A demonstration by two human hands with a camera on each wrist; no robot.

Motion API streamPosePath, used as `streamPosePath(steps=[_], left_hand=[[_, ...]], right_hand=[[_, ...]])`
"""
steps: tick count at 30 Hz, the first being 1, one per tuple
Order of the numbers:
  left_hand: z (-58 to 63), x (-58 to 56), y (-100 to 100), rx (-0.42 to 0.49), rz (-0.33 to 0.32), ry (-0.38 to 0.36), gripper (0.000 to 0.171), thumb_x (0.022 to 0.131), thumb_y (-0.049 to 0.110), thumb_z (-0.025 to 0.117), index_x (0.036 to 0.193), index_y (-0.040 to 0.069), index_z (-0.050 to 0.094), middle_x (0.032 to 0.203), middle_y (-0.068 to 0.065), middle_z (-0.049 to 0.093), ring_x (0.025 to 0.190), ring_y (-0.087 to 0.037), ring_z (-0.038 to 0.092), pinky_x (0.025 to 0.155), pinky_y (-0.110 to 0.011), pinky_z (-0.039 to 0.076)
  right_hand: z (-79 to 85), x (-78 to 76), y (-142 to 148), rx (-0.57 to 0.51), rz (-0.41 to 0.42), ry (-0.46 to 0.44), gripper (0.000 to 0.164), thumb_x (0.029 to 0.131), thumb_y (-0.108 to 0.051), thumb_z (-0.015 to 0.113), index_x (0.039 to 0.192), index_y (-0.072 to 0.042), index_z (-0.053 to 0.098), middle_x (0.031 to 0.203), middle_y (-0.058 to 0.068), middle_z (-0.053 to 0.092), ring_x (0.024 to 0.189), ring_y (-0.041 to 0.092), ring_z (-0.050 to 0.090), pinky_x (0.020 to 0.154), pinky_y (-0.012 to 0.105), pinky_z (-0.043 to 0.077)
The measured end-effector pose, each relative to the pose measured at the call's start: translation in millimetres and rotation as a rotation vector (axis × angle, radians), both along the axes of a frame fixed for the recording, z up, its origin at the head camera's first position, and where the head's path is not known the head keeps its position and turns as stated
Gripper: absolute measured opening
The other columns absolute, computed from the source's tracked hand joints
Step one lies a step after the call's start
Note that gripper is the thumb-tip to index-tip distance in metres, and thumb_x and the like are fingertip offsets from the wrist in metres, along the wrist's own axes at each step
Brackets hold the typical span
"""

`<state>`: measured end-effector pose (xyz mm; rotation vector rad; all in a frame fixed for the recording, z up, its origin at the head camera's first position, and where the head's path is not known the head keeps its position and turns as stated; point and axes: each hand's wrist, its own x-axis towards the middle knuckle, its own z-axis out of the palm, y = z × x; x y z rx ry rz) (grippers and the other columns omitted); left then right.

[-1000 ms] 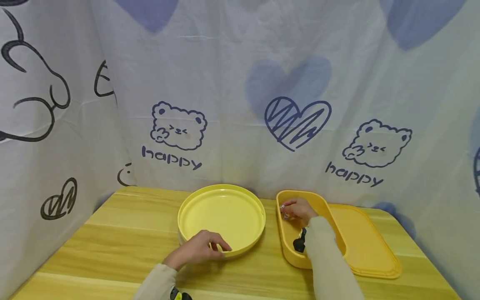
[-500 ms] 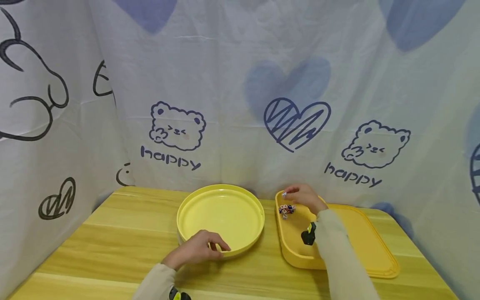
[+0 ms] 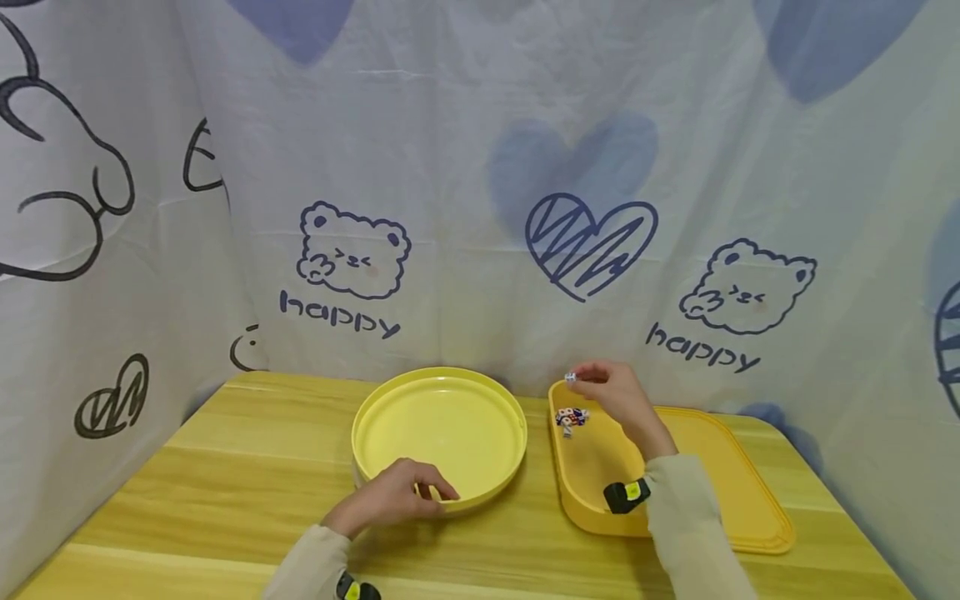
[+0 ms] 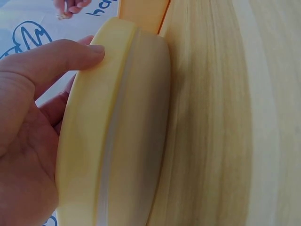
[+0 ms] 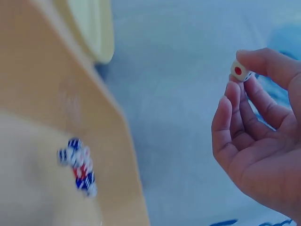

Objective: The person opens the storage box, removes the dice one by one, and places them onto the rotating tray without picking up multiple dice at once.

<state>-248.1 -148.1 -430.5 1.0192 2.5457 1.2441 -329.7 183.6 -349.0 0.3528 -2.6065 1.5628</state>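
Note:
My right hand [image 3: 622, 400] pinches a small white die [image 5: 239, 70] between thumb and fingertips. A large red dot shows on one face. It is held up at the back left corner of a yellow-orange oblong box [image 3: 588, 475]. Inside, at that box's back left end, several white, blue and red dice [image 3: 572, 418] lie in a heap. To the left, my left hand [image 3: 397, 497] grips the near rim of a shallow round yellow tray [image 3: 446, 425]. In the left wrist view the thumb [image 4: 89, 55] presses the tray's outer wall, with other fingers behind the rim.
A flat yellow-orange lid [image 3: 742, 492] lies to the right of the box, partly behind the right forearm. The wooden table [image 3: 202, 492] ends at a white curtain [image 3: 457, 200] printed with hearts and bears, close behind the tray and box. Black wrist cameras sit on both wrists.
My right hand has risen out of the box with one die, up to its back rim, uncovering the heap of dice. The left hand stays on the tray's rim.

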Motion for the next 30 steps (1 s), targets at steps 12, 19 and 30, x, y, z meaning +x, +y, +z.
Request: streamPosePath(steps=[12, 19, 30], left_hand=[[4.8, 0.5, 0, 0.014, -0.006, -0.006, 0.014, 0.086, 0.005, 0.071, 0.099, 0.006, 0.076, 0.094, 0.002, 0.07, 0.076, -0.005, 0.059, 0.068, -0.024, 0.049], [4.9, -0.4, 0, 0.02, -0.015, -0.005, 0.014, 0.086, 0.006, 0.071, 0.098, 0.006, 0.076, 0.093, 0.001, 0.07, 0.076, -0.005, 0.06, 0.069, -0.024, 0.049], [2.1, -2.4, -1, -0.003, -0.01, 0.009, 0.013, 0.086, 0.007, 0.071, 0.098, 0.008, 0.076, 0.093, 0.005, 0.07, 0.075, -0.005, 0.06, 0.068, -0.025, 0.05]], right_hand=[[-3.8, 34.6, -39, -0.066, 0.04, 0.049, 0.017, 0.088, -0.01, 0.07, 0.101, 0.0, 0.068, 0.095, 0.007, 0.066, 0.086, 0.022, 0.058, 0.08, 0.033, 0.049], [-16.8, 41.1, -67, -0.136, 0.09, 0.06, 0.016, 0.084, -0.007, 0.074, 0.097, 0.0, 0.068, 0.089, 0.005, 0.065, 0.083, 0.02, 0.057, 0.074, 0.029, 0.047], [-54.1, 28.9, -107, -0.135, 0.175, 0.024, 0.018, 0.084, -0.008, 0.075, 0.095, 0.003, 0.066, 0.085, 0.004, 0.066, 0.079, 0.015, 0.061, 0.074, 0.03, 0.051]])
